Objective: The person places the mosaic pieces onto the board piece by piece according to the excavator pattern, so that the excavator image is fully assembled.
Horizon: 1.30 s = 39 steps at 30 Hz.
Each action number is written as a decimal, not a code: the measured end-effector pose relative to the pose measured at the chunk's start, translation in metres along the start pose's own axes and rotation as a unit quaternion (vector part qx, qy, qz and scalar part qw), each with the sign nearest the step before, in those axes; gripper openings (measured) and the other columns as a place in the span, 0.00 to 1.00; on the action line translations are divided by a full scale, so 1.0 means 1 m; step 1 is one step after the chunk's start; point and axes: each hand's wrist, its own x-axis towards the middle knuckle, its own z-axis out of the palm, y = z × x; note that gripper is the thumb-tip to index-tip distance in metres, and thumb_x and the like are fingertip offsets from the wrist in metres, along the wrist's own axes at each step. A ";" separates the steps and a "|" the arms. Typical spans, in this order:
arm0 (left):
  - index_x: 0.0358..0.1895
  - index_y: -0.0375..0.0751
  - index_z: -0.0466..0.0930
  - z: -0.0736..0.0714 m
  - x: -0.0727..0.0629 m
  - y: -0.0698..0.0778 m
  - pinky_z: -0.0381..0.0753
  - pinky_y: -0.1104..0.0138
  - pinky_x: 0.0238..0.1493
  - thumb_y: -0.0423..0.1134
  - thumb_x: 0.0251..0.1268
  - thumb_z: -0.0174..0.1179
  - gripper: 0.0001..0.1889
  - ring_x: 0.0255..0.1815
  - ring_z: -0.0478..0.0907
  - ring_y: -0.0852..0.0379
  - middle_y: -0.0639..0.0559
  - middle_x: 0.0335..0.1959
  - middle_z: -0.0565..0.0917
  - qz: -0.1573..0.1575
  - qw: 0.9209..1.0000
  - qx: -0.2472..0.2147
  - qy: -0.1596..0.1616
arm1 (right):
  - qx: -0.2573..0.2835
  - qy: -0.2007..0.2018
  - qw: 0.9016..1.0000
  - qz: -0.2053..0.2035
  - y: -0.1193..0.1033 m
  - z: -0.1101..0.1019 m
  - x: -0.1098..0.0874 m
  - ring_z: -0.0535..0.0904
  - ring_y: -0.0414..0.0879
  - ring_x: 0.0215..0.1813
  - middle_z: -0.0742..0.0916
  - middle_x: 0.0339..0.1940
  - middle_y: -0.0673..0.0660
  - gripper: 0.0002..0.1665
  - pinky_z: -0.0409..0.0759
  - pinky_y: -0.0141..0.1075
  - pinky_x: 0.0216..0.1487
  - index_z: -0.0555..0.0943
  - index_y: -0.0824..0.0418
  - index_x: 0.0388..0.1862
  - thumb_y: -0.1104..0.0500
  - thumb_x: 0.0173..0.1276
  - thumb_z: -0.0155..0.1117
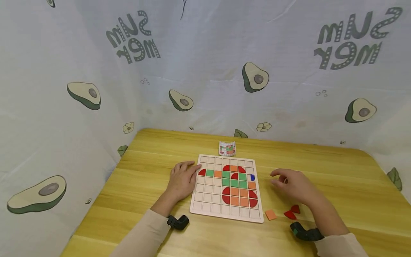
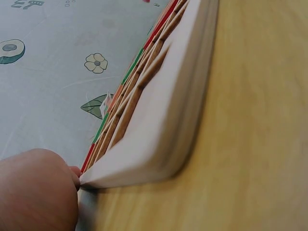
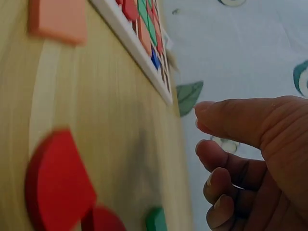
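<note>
A pale wooden grid board [image 1: 226,215] lies on the table, partly filled with red quarter-round pieces, green squares [image 1: 234,183] and orange squares [image 1: 244,202]. One small blue piece [image 1: 252,177] sits in its right column. My left hand [image 1: 183,180] rests at the board's left edge, fingers extended, the index tip by a red piece [image 1: 202,172]. To the right of the board, my right hand [image 1: 297,185] is raised over the table with loosely bent fingers and nothing visible in them. Below it lie a loose orange square [image 1: 270,214] and two red quarter-round pieces [image 1: 290,215].
A small curved card [image 1: 227,149] with a coloured grid pattern stands behind the board. In the right wrist view, a green piece [image 3: 156,220] shows near the red ones. A white cloth [image 1: 205,71] printed with avocados hangs behind the wooden table [image 1: 167,142].
</note>
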 end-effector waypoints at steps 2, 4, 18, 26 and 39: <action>0.68 0.55 0.79 0.000 0.000 0.000 0.62 0.41 0.72 0.42 0.81 0.48 0.19 0.74 0.64 0.38 0.47 0.72 0.74 -0.001 1.000 0.000 0.000 | 0.006 -0.001 1.000 0.008 0.016 -0.008 -0.008 0.73 0.45 0.32 0.82 0.32 0.52 0.20 0.71 0.37 0.32 0.82 0.63 0.57 0.53 0.73 0.66; 0.68 0.55 0.79 -0.001 0.000 -0.001 0.62 0.41 0.71 0.43 0.81 0.48 0.19 0.74 0.63 0.38 0.47 0.72 0.74 0.000 1.000 -0.001 0.001 | 0.009 -0.006 1.000 0.022 0.032 -0.014 -0.015 0.73 0.44 0.33 0.83 0.34 0.52 0.21 0.72 0.36 0.31 0.81 0.64 0.59 0.53 0.75 0.64; 0.68 0.55 0.79 -0.001 -0.002 -0.002 0.63 0.41 0.70 0.42 0.81 0.49 0.19 0.74 0.64 0.38 0.47 0.72 0.74 -0.003 1.000 -0.004 0.001 | 0.019 -0.051 0.998 0.031 0.072 -0.012 -0.027 0.71 0.39 0.33 0.81 0.34 0.50 0.19 0.69 0.33 0.35 0.82 0.59 0.56 0.50 0.74 0.65; 0.68 0.56 0.79 -0.001 -0.002 -0.001 0.62 0.41 0.70 0.43 0.80 0.49 0.19 0.73 0.64 0.39 0.47 0.71 0.75 -0.001 1.000 0.000 0.006 | 0.000 -0.033 0.999 0.018 0.058 -0.009 -0.025 0.71 0.38 0.32 0.81 0.33 0.48 0.18 0.71 0.32 0.35 0.82 0.62 0.53 0.51 0.74 0.66; 0.68 0.55 0.79 -0.001 -0.001 -0.001 0.62 0.40 0.70 0.42 0.80 0.49 0.19 0.73 0.65 0.38 0.46 0.71 0.75 0.005 1.000 -0.001 0.006 | 0.001 -0.043 0.999 -0.011 -0.011 0.000 -0.011 0.70 0.42 0.31 0.79 0.29 0.48 0.17 0.69 0.32 0.30 0.82 0.59 0.51 0.50 0.71 0.69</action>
